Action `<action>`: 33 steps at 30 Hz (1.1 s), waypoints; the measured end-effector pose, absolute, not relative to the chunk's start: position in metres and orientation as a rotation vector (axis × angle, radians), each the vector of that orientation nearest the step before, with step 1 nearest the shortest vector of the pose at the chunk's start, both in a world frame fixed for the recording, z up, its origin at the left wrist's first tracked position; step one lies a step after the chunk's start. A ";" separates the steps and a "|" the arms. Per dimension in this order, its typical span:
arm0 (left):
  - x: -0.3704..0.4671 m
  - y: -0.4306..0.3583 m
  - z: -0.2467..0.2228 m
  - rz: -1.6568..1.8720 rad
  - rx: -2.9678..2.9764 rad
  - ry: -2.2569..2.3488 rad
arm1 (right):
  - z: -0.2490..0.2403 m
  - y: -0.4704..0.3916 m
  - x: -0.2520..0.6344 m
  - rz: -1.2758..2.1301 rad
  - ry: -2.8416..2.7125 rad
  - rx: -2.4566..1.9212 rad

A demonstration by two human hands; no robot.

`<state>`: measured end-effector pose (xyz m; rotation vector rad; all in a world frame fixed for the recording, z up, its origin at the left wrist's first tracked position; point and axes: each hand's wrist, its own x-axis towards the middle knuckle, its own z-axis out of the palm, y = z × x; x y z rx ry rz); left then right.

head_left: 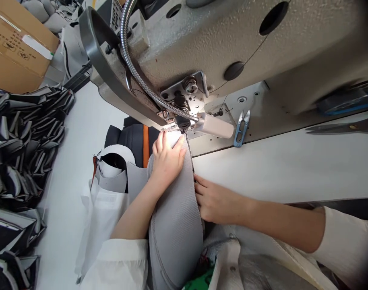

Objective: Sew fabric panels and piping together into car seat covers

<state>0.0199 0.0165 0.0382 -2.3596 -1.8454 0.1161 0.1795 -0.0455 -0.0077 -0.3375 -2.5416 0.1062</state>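
A sewing machine [199, 44] overhangs fabric [178, 225] under the left hand [168, 159].

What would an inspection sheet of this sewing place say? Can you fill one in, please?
Surface: white tabletop around the sewing machine.
Job's things: grey fabric, its upper end at the lit needle area.
Clutter: blue-handled snips and partly visible scissors to the right; dark-and-grey pieces piled at far left.
Hands: left hand rests on the fabric; right hand is at its right edge, grip unclear.
Cables: bendy metal tube across the machine; wire inside can't be seen.
Surroundings: cardboard box, upper left.
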 end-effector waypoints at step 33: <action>-0.002 -0.015 0.048 0.357 -2.718 -1.986 | -0.006 -0.105 0.160 0.273 -2.282 -0.494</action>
